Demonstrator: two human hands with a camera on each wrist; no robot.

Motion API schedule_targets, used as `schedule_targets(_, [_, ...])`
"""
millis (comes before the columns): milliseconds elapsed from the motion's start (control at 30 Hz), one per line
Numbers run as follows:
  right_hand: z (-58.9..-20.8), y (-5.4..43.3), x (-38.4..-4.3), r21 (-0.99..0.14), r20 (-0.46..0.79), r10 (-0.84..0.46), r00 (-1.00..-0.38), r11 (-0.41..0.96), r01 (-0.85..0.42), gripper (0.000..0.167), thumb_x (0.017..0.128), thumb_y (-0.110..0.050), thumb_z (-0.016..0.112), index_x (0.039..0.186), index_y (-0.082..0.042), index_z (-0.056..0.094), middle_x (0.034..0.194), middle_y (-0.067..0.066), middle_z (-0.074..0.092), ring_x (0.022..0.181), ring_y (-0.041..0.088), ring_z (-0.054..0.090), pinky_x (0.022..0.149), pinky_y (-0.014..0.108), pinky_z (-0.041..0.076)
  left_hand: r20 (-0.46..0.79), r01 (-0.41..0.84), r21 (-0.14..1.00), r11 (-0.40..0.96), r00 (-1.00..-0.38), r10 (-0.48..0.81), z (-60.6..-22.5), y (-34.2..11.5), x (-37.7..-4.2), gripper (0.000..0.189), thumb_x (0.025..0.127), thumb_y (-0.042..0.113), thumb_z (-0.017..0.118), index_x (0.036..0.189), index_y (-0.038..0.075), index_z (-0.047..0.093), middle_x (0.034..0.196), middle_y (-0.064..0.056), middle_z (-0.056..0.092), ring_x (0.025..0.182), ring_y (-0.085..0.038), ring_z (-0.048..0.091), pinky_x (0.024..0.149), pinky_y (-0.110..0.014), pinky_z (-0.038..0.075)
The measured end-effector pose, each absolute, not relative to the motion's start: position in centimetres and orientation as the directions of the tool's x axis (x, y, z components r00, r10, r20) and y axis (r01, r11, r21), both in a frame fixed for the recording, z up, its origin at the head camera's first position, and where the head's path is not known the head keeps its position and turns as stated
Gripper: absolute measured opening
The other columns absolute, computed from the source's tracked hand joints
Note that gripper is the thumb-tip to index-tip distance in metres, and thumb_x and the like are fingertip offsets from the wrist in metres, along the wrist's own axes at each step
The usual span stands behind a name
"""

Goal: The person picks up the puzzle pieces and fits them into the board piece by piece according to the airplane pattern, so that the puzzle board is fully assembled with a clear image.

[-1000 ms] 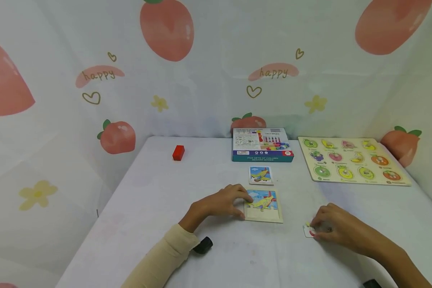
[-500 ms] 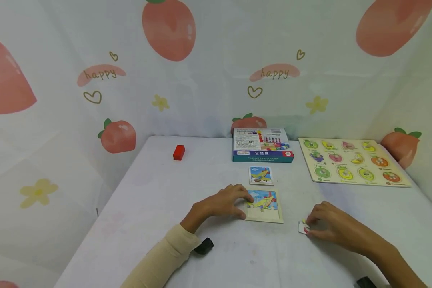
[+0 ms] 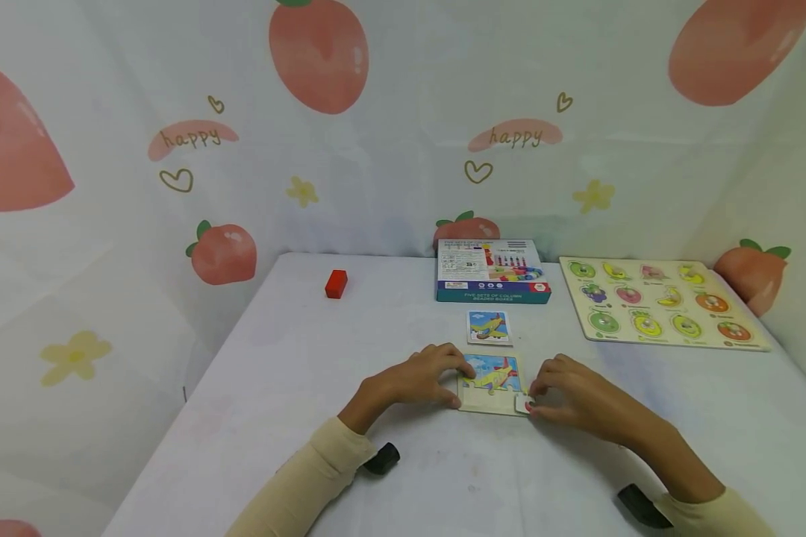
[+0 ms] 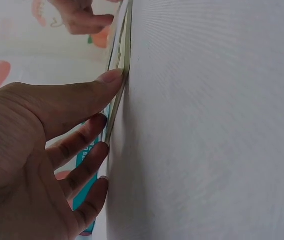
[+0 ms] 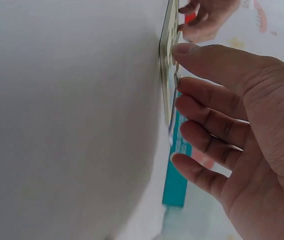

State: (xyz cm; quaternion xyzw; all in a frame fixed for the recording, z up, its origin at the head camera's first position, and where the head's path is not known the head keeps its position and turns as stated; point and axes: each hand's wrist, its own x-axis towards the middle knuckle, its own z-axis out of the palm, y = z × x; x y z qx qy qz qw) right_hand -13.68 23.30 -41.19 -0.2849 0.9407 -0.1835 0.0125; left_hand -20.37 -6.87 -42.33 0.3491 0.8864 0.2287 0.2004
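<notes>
The wooden puzzle board (image 3: 486,405) lies on the table with an aeroplane picture (image 3: 493,371) in its far part and bare wood in its near strip. My left hand (image 3: 419,379) rests at its left side, thumb at the near left corner and index fingertip over the picture. In the left wrist view the thumb (image 4: 89,95) lies on the board's edge. My right hand (image 3: 580,395) pinches a small white puzzle piece (image 3: 523,404) with a red mark, over the board's near right corner. In the right wrist view the thumb (image 5: 212,57) overlaps the board's edge.
Behind the board lies a small aeroplane picture card (image 3: 489,328). Farther back are a flat box (image 3: 493,272), a red block (image 3: 336,284) and, at right, a fruit peg puzzle (image 3: 665,304). A printed cloth (image 3: 389,186) hangs behind the white table (image 3: 295,358).
My right hand has carried the puzzle piece left and slightly away from me, from the table at the right to over the board's near right corner. My left hand has stayed at the board.
</notes>
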Motion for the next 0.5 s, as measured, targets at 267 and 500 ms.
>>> schedule_targets(267, [-41.8,20.5,-15.3,-0.339,0.118,-0.601,-0.791,0.724,-0.601,0.014,0.09,-0.035,0.085,0.095,-0.023,0.078,0.097,-0.015,0.064,0.096,0.008,0.054,0.087,0.035,0.055,-0.197,0.526,0.545,0.653,-0.677,0.709,-42.4,-6.8,-20.4,0.046,0.094,0.028,0.083,0.138,0.026,0.07,0.146,0.003,0.056,0.137,-0.019,0.046,0.114,-0.045,0.041])
schedule_targets(500, [-41.8,18.8,-16.0,-0.353,0.14,-0.627,-0.766,0.691,-0.631,0.013,0.092,-0.033,0.084,0.095,-0.021,0.079,0.095,-0.013,0.065,0.096,0.011,0.058,0.09,0.039,0.056,-0.189,0.525,0.556,0.644,-0.675,0.713,-42.4,-6.7,-20.6,0.046,0.094,0.026,0.084,0.138,0.025,0.07,0.144,0.002,0.056,0.138,-0.019,0.047,0.114,-0.046,0.041])
